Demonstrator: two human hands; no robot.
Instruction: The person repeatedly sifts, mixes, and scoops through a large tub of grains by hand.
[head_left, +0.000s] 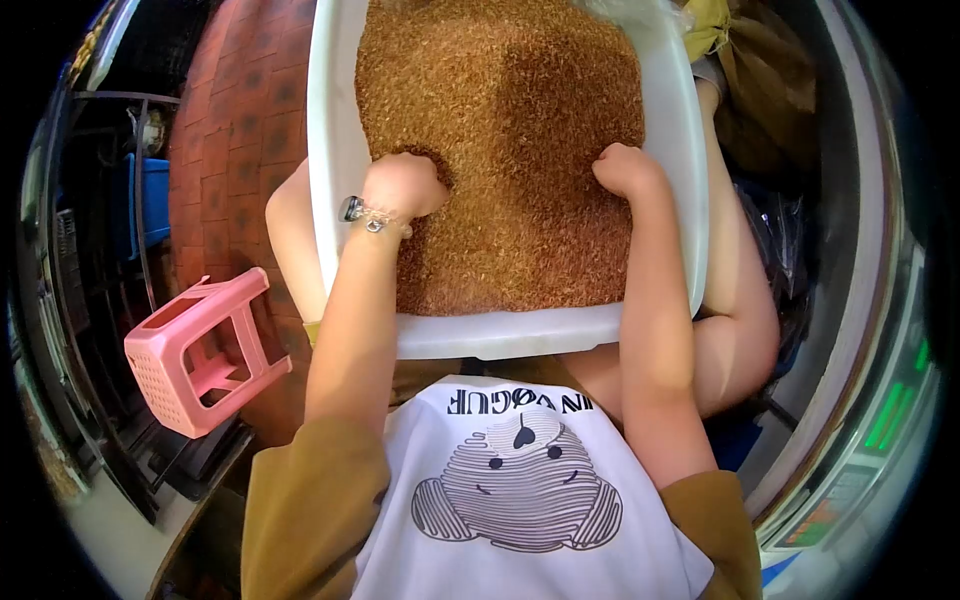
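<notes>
A large white tub (336, 120) rests over my lap, holding a broad heap of brown, grain-like flakes (510, 170). At the heap's left edge is my left hand (405, 185), its fingers curled down against the flakes; a bracelet and a watch-like piece circle that wrist. My right hand (627, 170) is curled into a fist at the heap's right edge, near the tub's right wall. Whatever either hand holds is hidden by the curled fingers.
A pink plastic stool (205, 350) lies on its side on the red brick floor (240, 130) at left. Behind it are a dark metal rack and a blue crate (152, 205). A brown sack (765, 95) stands at the upper right, with dark plastic bags below.
</notes>
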